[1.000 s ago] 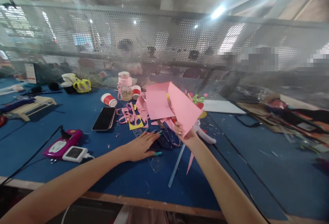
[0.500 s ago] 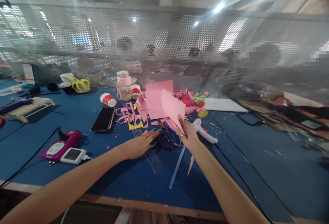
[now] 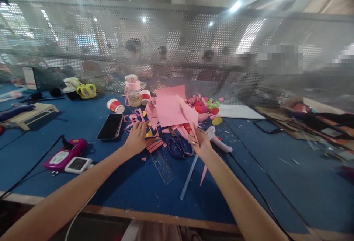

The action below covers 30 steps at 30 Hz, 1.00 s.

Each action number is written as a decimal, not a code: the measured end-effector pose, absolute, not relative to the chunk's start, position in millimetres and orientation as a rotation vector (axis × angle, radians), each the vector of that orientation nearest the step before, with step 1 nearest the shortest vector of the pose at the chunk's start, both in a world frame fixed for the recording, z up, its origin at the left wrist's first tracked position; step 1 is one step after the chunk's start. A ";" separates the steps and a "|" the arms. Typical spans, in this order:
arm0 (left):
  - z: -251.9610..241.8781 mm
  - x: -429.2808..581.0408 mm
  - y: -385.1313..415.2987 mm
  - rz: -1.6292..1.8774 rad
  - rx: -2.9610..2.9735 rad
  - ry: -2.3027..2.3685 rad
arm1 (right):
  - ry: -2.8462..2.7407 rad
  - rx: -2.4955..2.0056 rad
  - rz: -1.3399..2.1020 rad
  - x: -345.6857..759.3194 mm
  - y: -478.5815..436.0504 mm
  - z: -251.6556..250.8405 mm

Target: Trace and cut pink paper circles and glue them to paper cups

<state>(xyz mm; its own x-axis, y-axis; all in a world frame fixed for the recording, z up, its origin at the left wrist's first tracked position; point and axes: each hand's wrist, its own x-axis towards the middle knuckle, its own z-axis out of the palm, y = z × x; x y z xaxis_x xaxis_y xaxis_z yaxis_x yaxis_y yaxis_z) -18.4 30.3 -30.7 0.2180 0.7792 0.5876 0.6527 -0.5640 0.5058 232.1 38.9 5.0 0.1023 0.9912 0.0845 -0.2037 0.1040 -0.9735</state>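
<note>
My right hand grips a piece of pink paper by its lower edge, tilted over a larger pink sheet. My left hand is over the pink and yellow paper scraps, thumb and fingers apart; some fingertips are hidden. Between the hands lie blue-handled scissors, their blades partly under paper. A clear ruler lies just below my left hand. Beside my right hand is a white glue gun; a clear glue stick lies nearer the front edge.
A black phone, a purple power bank and a white device lie on the left. Paper cups and a pink-topped bottle stand behind. Colourful small pieces are piled at the back, before a perforated metal screen.
My left hand has moved left and away from me, off the scissors and onto the scraps. My right hand keeps the pink paper, now turned more edge-on.
</note>
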 end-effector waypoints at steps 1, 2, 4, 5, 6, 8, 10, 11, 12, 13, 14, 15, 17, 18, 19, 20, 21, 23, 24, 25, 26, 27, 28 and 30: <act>-27.6 -15.9 27.2 1.297 2.267 1.379 | -1.042 -1.065 1.109 231.1 40.6 3.5; -24.3 -13.1 23.8 1.326 2.173 1.345 | -1.064 -1.093 1.041 229.8 42.2 2.4; -17.6 -7.9 18.6 1.343 1.822 1.196 | -1.103 -1.110 0.929 226.6 44.1 1.5; -14.1 -6.3 17.3 1.324 1.610 1.106 | -1.127 -1.109 0.893 225.0 44.2 1.6; -10.7 -5.5 17.0 1.294 1.423 1.025 | -1.173 -1.115 0.851 223.6 43.6 2.0; -4.3 -5.8 18.1 1.234 1.186 0.908 | -1.315 -1.132 0.761 221.0 40.6 3.0; 0.2 -6.6 19.5 1.201 1.136 0.865 | -1.473 -1.145 0.661 218.5 36.4 3.7; 1.4 -6.4 19.6 1.183 1.122 0.851 | -1.531 -1.147 0.627 217.1 34.3 3.8; 1.7 -5.5 19.2 1.168 1.118 0.846 | -1.568 -1.146 0.617 215.8 32.6 3.8; 1.4 -4.0 18.4 1.160 1.125 0.847 | -1.595 -1.148 0.624 214.8 31.3 3.8; 0.7 -2.0 17.5 1.165 1.131 0.847 | -1.610 -1.157 0.636 214.1 30.4 3.8; -0.1 -0.1 16.8 1.187 1.122 0.839 | -1.616 -1.179 0.646 214.1 30.1 3.9; -0.4 2.0 17.0 1.283 0.993 0.795 | -1.628 -1.277 0.629 216.3 30.3 4.4; 0.6 1.4 18.3 1.335 0.892 0.767 | -1.659 -1.353 0.593 218.4 30.5 4.7; 2.4 -0.6 20.2 1.377 0.782 0.739 | -1.705 -1.433 0.544 220.9 30.4 5.1; 4.8 -3.8 22.4 1.396 0.697 0.722 | -1.761 -1.507 0.494 223.5 30.0 5.4; 7.7 -7.8 24.7 1.394 0.652 0.714 | -1.819 -1.568 0.450 225.6 29.1 5.6; 13.1 -15.9 27.6 1.353 0.612 0.702 | -1.902 -1.641 0.399 227.5 26.1 5.9; 15.0 -18.7 27.5 1.317 0.604 0.694 | -1.939 -1.665 0.374 227.0 24.3 5.9; 16.0 -19.9 26.2 1.275 0.602 0.686 | -1.984 -1.698 0.332 225.6 22.4 5.6; 16.1 -19.3 23.7 1.227 0.602 0.680 | -2.033 -1.730 0.276 223.7 20.6 5.1; 15.3 -17.1 20.2 1.170 0.622 0.669 | -2.075 -1.754 0.209 221.7 18.9 4.0; 13.7 -13.4 16.0 1.110 0.663 0.655 | -2.107 -1.759 0.145 220.1 17.2 2.4; 9.4 -3.9 7.2 0.964 0.845 0.595 | -2.151 -1.663 0.083 219.1 13.7 -3.1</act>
<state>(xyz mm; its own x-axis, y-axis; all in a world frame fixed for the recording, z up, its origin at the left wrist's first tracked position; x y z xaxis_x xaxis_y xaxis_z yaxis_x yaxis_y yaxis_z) -3.9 7.2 9.4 0.4587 0.8857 -0.0717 -0.4612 0.3062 0.8328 219.1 13.7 -3.1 -0.1979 0.9370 0.2878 0.9119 0.2837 -0.2965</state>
